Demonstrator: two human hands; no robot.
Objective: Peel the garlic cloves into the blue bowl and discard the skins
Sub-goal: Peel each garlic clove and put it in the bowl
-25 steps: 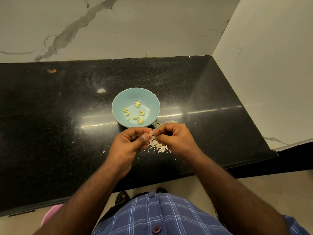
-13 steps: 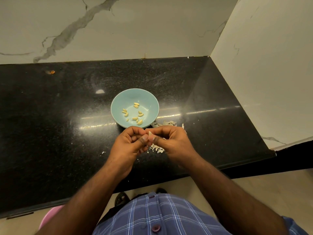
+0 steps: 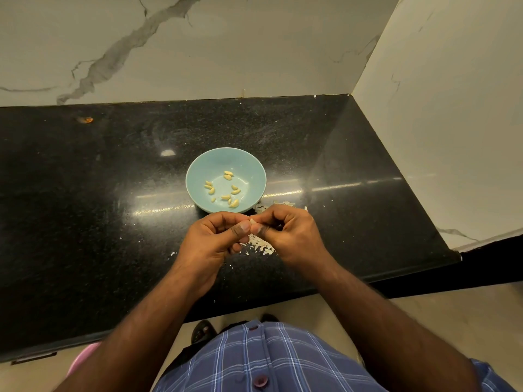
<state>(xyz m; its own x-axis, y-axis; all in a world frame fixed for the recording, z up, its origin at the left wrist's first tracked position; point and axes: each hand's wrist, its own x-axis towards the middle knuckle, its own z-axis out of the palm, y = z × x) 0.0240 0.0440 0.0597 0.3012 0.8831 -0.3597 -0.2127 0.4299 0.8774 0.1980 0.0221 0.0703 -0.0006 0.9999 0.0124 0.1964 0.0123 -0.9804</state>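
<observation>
A blue bowl (image 3: 198, 171) stands mid-counter with several peeled yellow cloves (image 3: 226, 190) inside. Just in front of it, my left hand (image 3: 210, 241) and my right hand (image 3: 291, 234) meet fingertip to fingertip. Both pinch one small pale garlic clove (image 3: 252, 221) between thumbs and fingers. Only the clove's tip shows. Under the hands lies a pile of white garlic skins (image 3: 260, 244) on the counter, and more skins (image 3: 271, 205) lie by the bowl's right side.
The black granite counter (image 3: 99, 207) ends at a marble wall behind and a side wall (image 3: 438, 108) on the right. An orange speck (image 3: 86, 119) lies far left. A pink object (image 3: 82, 360) shows below the counter's front edge.
My hands have drawn closer together, fingertips now touching around the clove. They sit slightly nearer the bowl.
</observation>
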